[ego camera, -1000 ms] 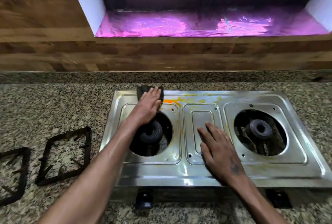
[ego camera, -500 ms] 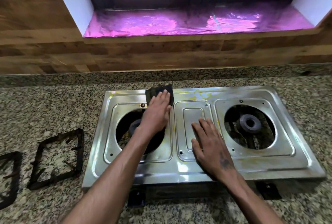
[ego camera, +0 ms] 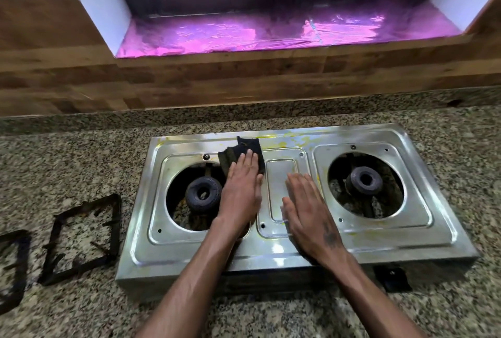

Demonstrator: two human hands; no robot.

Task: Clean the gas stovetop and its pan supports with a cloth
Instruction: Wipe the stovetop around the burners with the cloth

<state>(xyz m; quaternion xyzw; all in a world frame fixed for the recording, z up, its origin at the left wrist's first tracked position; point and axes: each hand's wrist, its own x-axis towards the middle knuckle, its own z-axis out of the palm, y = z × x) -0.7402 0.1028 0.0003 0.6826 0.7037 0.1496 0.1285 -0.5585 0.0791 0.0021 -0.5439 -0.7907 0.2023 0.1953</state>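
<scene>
Your dark cloth (ego camera: 248,154) lies on the steel stovetop (ego camera: 271,252) beside the left burner (ego camera: 202,193), pressed flat under your left hand (ego camera: 241,191), fingers straight; your right hand (ego camera: 309,210) rests flat and released on the centre panel (yellow stains behind), two pan supports (ego camera: 81,237) on the tabletop (ego camera: 67,161)

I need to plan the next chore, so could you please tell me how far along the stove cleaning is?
Done: both black square pan supports are off, lying on the speckled granite counter. In hand: the left hand presses a dark cloth on the steel stovetop; the right hand rests flat there. Left: yellow stains along the back edge, and the supports look uncleaned.
</scene>
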